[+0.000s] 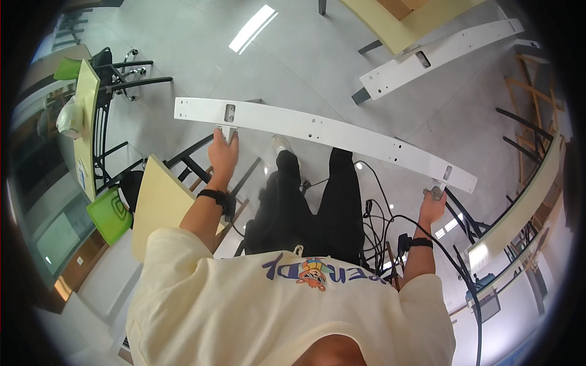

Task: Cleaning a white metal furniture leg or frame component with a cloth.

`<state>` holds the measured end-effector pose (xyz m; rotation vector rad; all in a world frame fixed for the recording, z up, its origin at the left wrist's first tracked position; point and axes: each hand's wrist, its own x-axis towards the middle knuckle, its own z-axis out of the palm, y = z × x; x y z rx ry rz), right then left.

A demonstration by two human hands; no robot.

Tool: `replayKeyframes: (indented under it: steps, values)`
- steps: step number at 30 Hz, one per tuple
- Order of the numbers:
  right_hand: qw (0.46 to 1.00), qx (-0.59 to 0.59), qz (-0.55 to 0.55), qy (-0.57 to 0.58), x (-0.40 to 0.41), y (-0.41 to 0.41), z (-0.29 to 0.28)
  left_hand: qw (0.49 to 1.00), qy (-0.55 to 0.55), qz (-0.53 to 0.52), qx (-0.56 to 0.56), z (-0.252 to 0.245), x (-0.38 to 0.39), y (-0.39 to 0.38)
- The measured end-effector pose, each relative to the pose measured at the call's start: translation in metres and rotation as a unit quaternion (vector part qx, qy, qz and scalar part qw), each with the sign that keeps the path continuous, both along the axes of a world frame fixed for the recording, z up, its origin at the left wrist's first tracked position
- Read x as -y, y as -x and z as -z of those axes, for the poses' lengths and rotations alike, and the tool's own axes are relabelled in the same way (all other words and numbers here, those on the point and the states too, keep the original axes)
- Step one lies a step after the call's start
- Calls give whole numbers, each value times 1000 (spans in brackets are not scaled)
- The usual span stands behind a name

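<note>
A long white beam [284, 120] with holes and slots spans the view in front of my legs, its right end lower in the picture. My left hand [223, 153] is closed around a short white bracket [227, 132] below the beam's slot near its left end. At the other end, my right hand [432, 207] grips around a small fitting under the beam; a crumpled grey piece [433, 193] shows at its fingers. What exactly the right fingers hold is partly hidden. Both wrists wear black straps with small devices.
A similar white beam [439, 51] lies at the upper right beside a pale yellow table [380, 27]. Black cables [377, 228] hang by my right leg. Pale tabletops [158, 201], a green chair [110, 215] and black table legs [462, 215] stand at both sides.
</note>
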<state>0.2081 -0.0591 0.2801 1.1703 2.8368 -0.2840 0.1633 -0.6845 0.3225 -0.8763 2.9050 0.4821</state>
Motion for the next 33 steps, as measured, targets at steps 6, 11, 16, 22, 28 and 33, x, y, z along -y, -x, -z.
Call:
replayKeyframes:
  steps: [6,11,16,22,28,33]
  values:
    - [997,-48,45,47,5,-6,-9,996,-83,-39,-4,8,8,-9]
    - [960,-259,88,52,14,18,-22,986,-114,-69,99,13,10,-13]
    - [989,-55,116,-68,39,74,8,991,-92,-61,80,7,4,-14]
    - [982,-67,147,-100,59,86,22,990,-98,-58,84,8,3,-12]
    - [983,-149,-54,-89,129,90,25,990,-118,-48,64,7,2,-8]
    - [971,-170,-166,-27,230,96,3,984,-157,-59,55,2,3,-8]
